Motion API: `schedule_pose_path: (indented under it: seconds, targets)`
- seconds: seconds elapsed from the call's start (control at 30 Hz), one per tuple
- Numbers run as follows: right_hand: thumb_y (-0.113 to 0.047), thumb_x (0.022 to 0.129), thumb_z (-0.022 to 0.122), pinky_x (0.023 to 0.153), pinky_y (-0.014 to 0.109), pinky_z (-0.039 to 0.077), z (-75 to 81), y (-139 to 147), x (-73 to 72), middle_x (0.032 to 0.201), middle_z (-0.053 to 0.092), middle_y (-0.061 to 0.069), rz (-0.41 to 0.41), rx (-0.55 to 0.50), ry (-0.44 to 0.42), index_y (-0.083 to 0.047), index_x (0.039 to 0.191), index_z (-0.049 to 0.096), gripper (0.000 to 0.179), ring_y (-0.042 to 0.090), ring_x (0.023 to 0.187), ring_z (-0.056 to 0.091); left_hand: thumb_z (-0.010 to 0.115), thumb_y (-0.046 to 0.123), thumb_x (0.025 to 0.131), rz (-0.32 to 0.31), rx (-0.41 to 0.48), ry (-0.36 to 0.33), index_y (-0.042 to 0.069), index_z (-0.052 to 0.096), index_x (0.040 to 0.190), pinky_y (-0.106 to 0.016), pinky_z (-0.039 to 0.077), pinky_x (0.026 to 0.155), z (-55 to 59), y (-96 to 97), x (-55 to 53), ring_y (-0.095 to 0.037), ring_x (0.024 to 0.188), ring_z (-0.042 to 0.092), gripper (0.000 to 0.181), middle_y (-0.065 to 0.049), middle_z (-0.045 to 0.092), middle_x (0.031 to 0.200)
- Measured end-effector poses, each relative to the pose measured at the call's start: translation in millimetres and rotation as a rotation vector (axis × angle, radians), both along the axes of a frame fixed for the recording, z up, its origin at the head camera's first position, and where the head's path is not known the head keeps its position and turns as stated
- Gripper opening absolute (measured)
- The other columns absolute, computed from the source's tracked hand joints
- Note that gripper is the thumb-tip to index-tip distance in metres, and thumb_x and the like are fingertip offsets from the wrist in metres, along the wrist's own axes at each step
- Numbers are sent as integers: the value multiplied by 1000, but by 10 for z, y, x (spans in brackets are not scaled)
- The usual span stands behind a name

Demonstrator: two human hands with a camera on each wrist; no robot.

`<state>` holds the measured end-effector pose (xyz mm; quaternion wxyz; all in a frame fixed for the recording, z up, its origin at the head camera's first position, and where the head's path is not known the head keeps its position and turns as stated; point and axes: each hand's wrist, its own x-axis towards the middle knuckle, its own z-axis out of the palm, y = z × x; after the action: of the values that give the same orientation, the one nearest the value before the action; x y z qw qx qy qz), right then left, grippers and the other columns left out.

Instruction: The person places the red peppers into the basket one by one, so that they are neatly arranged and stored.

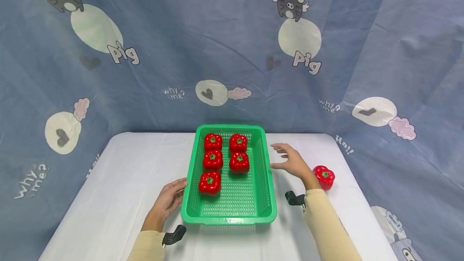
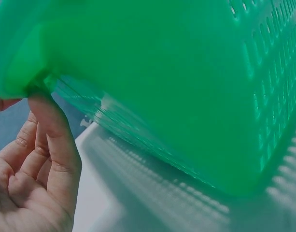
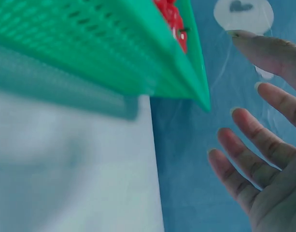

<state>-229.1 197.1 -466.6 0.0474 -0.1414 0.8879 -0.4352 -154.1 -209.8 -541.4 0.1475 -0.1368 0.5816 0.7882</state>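
Observation:
A green plastic basket (image 1: pixel 236 220) with slotted walls stands mid-table and has several red bell peppers (image 1: pixel 210 183) inside, stems up. My left hand (image 1: pixel 168 198) is at the basket's left side, where it pinches the rim. In the left wrist view the thumb (image 2: pixel 58 140) presses up under the rim and a fingertip shows beyond it. My right hand (image 1: pixel 291 161) hovers just off the basket's right wall, thumb and fingers spread apart. The right wrist view shows those fingers (image 3: pixel 254 162) with nothing between them and the basket corner beside them.
Another red bell pepper (image 1: pixel 324 177) lies on the table to the right, partly behind my right wrist. The white tabletop (image 1: pixel 145 160) ends at a blue printed cloth (image 1: pixel 232 51) hanging behind and at both sides. Each wrist carries a small black camera (image 1: pixel 295 198).

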Motion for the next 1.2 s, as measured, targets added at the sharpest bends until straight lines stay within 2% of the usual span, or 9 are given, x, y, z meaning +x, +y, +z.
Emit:
schedule_pose_path:
  seconds: [0.13, 0.33, 0.6, 0.77, 0.9, 1.1, 1.2]
  targets:
    - [-12, 77, 80, 102, 53, 43, -43, 157, 63, 131, 53, 19, -30, -4, 37, -3, 134, 52, 64, 39, 122, 49, 57, 13, 96, -1, 8, 5, -6, 49, 131, -30, 56, 85, -7, 4, 13, -14, 93, 68, 40, -1, 69, 101]
    - [-16, 78, 80, 104, 56, 39, -58, 391, 191, 136, 49, 18, -92, 11, 28, -5, 135, 51, 65, 39, 126, 44, 57, 12, 97, 1, 12, 9, -6, 52, 128, -29, 56, 85, -12, 21, 14, -14, 92, 68, 37, 0, 70, 100]
    - [-18, 77, 81, 101, 61, 38, -143, 685, 300, 135, 48, 20, -166, 92, 63, -4, 132, 53, 63, 41, 124, 43, 58, 12, 96, 24, 2, 4, -6, 55, 125, -29, 57, 83, -26, 25, 8, -14, 91, 68, 34, -1, 69, 99]
    - [-19, 79, 80, 102, 65, 36, -174, 815, 350, 139, 42, 23, -229, 113, 7, -6, 138, 46, 70, 44, 128, 38, 59, 11, 95, 37, 0, 3, -6, 55, 125, -28, 57, 81, -16, 8, 9, -12, 89, 67, 34, -1, 69, 98]
    - [-18, 80, 79, 100, 65, 38, -186, 920, 382, 142, 37, 24, -281, 97, -36, -8, 142, 41, 74, 46, 130, 34, 58, 10, 96, 42, -1, 10, -7, 53, 126, -28, 57, 82, -6, 4, 10, -13, 90, 67, 35, -1, 69, 99]
    - [-19, 80, 79, 95, 63, 43, -273, 1061, 448, 143, 33, 25, -289, 110, -50, -6, 140, 43, 71, 48, 127, 34, 59, 11, 95, 47, -23, 7, -7, 52, 128, -29, 57, 82, -7, 10, 9, -14, 91, 67, 38, -2, 68, 100]
    - [-18, 79, 80, 97, 65, 41, -337, 1106, 492, 144, 32, 24, -301, 121, -58, -7, 139, 44, 71, 48, 128, 32, 59, 11, 95, 43, -17, 3, -8, 52, 128, -29, 57, 82, -19, 14, 8, -14, 91, 67, 39, -2, 68, 100]
